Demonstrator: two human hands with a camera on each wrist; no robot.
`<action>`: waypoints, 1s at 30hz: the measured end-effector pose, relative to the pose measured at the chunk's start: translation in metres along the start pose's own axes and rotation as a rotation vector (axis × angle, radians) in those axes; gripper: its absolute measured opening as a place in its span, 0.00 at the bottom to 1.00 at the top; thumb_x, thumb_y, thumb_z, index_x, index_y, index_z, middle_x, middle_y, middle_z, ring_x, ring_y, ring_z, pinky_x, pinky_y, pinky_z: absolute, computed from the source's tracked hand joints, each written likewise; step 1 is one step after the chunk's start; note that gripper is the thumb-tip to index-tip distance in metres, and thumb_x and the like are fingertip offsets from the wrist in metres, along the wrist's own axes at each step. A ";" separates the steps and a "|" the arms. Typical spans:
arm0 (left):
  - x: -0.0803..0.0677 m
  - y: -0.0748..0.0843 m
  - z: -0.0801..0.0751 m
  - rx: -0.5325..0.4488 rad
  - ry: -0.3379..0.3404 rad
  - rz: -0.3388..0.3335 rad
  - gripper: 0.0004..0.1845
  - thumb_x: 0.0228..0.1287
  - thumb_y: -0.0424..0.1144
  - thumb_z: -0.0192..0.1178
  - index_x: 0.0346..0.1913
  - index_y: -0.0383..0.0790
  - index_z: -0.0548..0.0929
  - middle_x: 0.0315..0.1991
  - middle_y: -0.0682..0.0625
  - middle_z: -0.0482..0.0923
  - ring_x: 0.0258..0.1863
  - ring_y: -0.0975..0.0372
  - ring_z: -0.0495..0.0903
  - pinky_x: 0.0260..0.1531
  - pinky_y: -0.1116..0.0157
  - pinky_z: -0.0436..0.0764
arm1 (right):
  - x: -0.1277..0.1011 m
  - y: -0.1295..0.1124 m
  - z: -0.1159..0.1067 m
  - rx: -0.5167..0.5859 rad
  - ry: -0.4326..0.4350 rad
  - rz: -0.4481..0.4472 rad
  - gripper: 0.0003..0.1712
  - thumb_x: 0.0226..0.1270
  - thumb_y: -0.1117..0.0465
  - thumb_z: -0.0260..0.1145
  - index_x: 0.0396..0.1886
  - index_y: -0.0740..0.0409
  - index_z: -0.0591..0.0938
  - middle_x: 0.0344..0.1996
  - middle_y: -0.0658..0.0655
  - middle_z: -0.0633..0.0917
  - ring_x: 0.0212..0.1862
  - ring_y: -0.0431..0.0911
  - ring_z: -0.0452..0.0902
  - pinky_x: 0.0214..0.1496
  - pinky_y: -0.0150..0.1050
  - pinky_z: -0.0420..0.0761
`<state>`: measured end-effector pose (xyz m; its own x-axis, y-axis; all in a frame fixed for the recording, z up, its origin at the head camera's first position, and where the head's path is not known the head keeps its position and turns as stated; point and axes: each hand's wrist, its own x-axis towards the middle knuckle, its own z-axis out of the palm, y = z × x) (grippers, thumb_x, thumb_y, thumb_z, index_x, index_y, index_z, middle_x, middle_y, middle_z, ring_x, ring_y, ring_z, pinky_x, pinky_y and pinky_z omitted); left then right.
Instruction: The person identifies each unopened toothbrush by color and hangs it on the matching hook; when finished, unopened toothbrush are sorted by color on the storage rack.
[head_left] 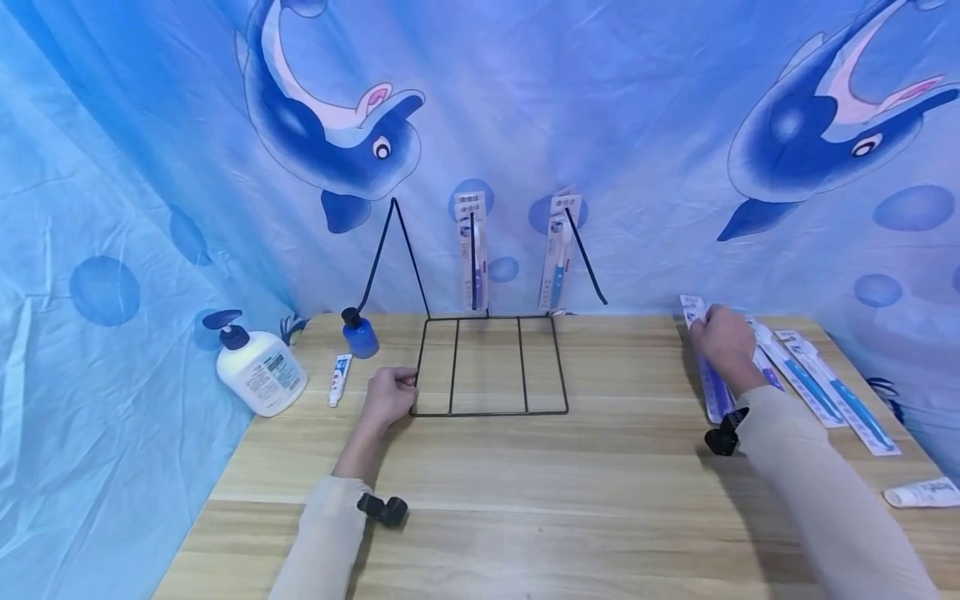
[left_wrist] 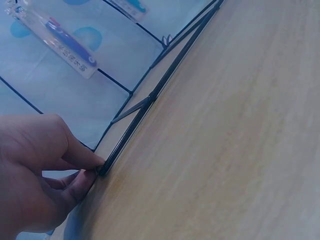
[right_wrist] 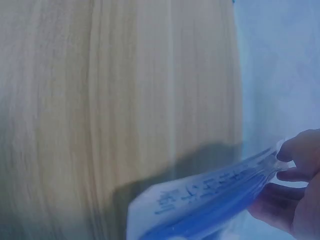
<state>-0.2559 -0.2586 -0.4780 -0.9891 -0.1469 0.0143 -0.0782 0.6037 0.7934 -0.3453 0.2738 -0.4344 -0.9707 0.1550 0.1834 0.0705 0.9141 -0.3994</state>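
Observation:
A black wire rack [head_left: 487, 414] stands on the table, its hooks rising at the back. Two groups of packaged toothbrushes hang there: a purple one [head_left: 480, 267] near the middle and a blue one [head_left: 557, 267] to its right. My left hand [head_left: 390, 396] pinches the rack's left side bar between thumb and finger, as the left wrist view confirms. At the right, my right hand [head_left: 726, 346] pinches the upper end of a packaged purple toothbrush [right_wrist: 200, 207], which tilts above the table in the right wrist view. More packaged toothbrushes [head_left: 840, 392] lie beside that hand.
On the left are a white pump bottle [head_left: 262, 375], a small blue bottle [head_left: 361, 335] and a small toothpaste tube [head_left: 340, 381]. A white tube [head_left: 922, 492] lies at the right edge. Behind the table [head_left: 525, 517] hangs a blue dolphin-print curtain [head_left: 645, 100].

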 end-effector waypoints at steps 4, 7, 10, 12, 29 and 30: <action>0.001 0.001 0.000 0.007 0.004 0.010 0.23 0.53 0.21 0.58 0.55 0.27 0.82 0.40 0.38 0.82 0.34 0.56 0.80 0.33 0.66 0.81 | -0.008 -0.006 -0.012 0.027 0.038 -0.041 0.18 0.69 0.57 0.54 0.39 0.72 0.76 0.28 0.71 0.80 0.24 0.58 0.76 0.24 0.51 0.74; 0.000 0.002 0.000 0.004 0.006 0.012 0.23 0.53 0.21 0.59 0.55 0.27 0.82 0.40 0.38 0.82 0.34 0.55 0.80 0.33 0.66 0.81 | -0.019 -0.014 -0.022 0.052 0.082 -0.088 0.19 0.70 0.56 0.55 0.43 0.72 0.75 0.30 0.71 0.81 0.24 0.57 0.75 0.24 0.49 0.73; -0.001 0.003 0.000 -0.003 -0.001 0.003 0.24 0.52 0.21 0.60 0.55 0.26 0.81 0.41 0.38 0.82 0.34 0.55 0.81 0.33 0.66 0.81 | -0.033 -0.027 -0.034 0.081 0.152 -0.144 0.17 0.70 0.57 0.55 0.43 0.70 0.76 0.32 0.72 0.82 0.26 0.58 0.76 0.26 0.49 0.72; -0.002 0.002 0.000 -0.002 -0.006 0.000 0.24 0.52 0.21 0.60 0.56 0.26 0.81 0.41 0.37 0.82 0.35 0.54 0.81 0.33 0.66 0.82 | -0.043 -0.038 -0.043 0.105 0.202 -0.181 0.17 0.70 0.57 0.56 0.43 0.69 0.76 0.35 0.73 0.82 0.27 0.59 0.78 0.27 0.51 0.74; -0.002 -0.001 0.001 -0.017 -0.007 -0.014 0.24 0.52 0.21 0.60 0.56 0.26 0.81 0.41 0.38 0.81 0.36 0.54 0.81 0.35 0.65 0.81 | -0.149 -0.154 -0.119 0.373 0.515 -0.620 0.10 0.61 0.65 0.67 0.40 0.67 0.83 0.33 0.61 0.86 0.28 0.51 0.84 0.31 0.13 0.71; -0.002 -0.001 0.001 -0.016 -0.006 -0.011 0.24 0.52 0.21 0.60 0.56 0.25 0.81 0.41 0.38 0.81 0.36 0.54 0.81 0.35 0.65 0.81 | -0.155 -0.160 -0.121 0.385 0.530 -0.644 0.10 0.60 0.66 0.68 0.40 0.67 0.83 0.32 0.61 0.86 0.28 0.51 0.83 0.30 0.14 0.72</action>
<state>-0.2536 -0.2579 -0.4791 -0.9889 -0.1487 0.0022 -0.0868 0.5894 0.8032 -0.1787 0.1484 -0.2902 -0.5571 -0.1025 0.8241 -0.6213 0.7099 -0.3317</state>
